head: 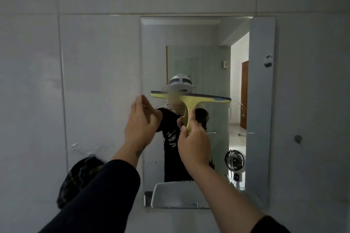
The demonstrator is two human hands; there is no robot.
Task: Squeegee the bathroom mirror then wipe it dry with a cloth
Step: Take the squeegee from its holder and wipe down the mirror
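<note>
A rectangular mirror hangs on the tiled wall ahead. My right hand grips the handle of a yellow squeegee, whose dark rubber blade lies nearly level across the mirror's middle. My left hand is raised with fingers apart at the mirror's left edge, beside the blade's left end, holding nothing. A dark plaid cloth hangs on the wall at lower left, partly behind my left sleeve.
A white basin shows at the mirror's bottom edge. The mirror reflects a person in a black shirt, a small fan and a doorway. A round wall hook sits right of the mirror.
</note>
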